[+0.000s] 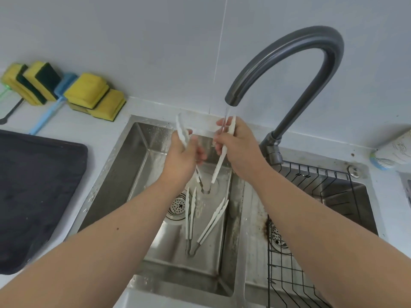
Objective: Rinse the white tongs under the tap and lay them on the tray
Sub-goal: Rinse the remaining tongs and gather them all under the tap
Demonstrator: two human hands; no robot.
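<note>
Both hands hold one pair of white tongs (219, 161), spread wide so water can reach inside. At the far left of the frame the dark tray (33, 185) waits on the worktop (104, 130), close enough for wet tongs. Left of middle, the left hand (184, 156) grips one arm. Right of it, the right hand (238, 150) grips the other arm under the tap (289, 63). Below, more tongs (191, 218) lie in the sink (138, 165), maybe waiting their turn.
</note>
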